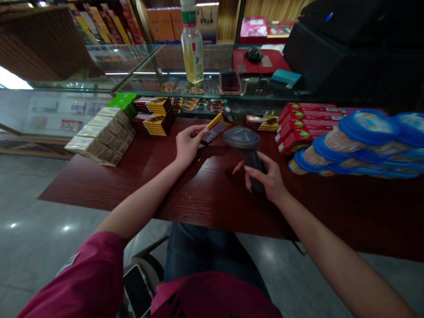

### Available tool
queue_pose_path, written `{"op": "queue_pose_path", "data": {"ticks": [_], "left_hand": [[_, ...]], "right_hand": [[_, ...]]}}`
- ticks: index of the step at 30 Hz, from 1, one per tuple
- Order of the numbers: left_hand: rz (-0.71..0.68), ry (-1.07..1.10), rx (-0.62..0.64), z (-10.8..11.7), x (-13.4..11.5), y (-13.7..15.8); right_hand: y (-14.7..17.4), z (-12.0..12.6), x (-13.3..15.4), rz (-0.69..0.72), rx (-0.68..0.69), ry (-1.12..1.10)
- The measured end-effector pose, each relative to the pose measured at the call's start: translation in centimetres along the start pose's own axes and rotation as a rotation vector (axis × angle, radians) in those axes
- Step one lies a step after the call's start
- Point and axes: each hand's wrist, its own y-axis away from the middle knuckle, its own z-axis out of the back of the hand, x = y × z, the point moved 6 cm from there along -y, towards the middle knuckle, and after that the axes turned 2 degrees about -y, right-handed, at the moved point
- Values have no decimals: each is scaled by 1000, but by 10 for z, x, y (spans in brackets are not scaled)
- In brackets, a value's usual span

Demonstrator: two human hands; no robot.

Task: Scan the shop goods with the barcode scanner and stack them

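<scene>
My left hand (190,142) pinches one end of a flat brown-and-yellow packet (216,129), which looks like a chocolate bar, tilted up above the wooden counter. Its pale printed side faces the scanner. In my right hand (270,176) is a dark grey barcode scanner (243,141), fingers wrapped round its handle and its head turned toward the packet with a small gap between. Similar brown-and-yellow packets stand in a stack (154,115) left of my left hand. A smaller pile of them (263,122) lies behind the scanner.
Pale cartons (102,134) line the counter's (205,190) left; red boxes (308,123) and blue-lidded tubs (367,128) fill the right. A drink bottle (192,53) stands on the glass shelf behind, near a mouse (254,54). The scanner's cable (288,236) hangs over the front edge.
</scene>
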Motion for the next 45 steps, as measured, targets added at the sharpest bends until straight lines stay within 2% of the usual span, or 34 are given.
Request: {"op": "queue_pose_path", "data": {"ticks": [3,7,9,12,18,22,24,26,28,31,34,36,39,42,45], "left_hand": [[-240,-192,32,-34,-13,-12],[-463,-425,126,-100,-26,-30],[-538,-500,169,-131,-32,-36],[-562,-590,261,-168,-35,-42],[-587,-644,482,-210,-24,-53],[-609,-644,533,-211,-19,-53],[-626,-655,509,-194,-20,-49],[-636,-688,417,-158,-21,-45],[-635,-748,283,-105,-19,-42],[-595,-860,91,-11,-14,-36],[-470,-963,-61,76,-7,-30],[-378,-1005,-139,118,-4,-25],[-263,-1033,-197,152,3,-19],[-148,-1052,-189,160,13,-15],[-133,-1031,-191,161,16,-15]], "right_hand": [[-11,21,-3,98,-191,-28],[-17,45,-7,200,-357,19],[-17,51,-6,234,-403,31],[-17,53,-2,265,-457,28],[-23,54,0,277,-479,14],[-23,53,-1,232,-427,27],[-20,49,-1,192,-370,25],[-16,41,-1,148,-300,2],[-15,28,-2,82,-191,-16],[-17,-1,-2,-6,-46,-45],[-27,-38,-3,-47,56,-82],[-36,-62,-5,-46,96,-101],[-48,-89,-10,-36,111,-124],[-54,-100,-18,-24,114,-141],[-54,-100,-23,-11,115,-135]]}}
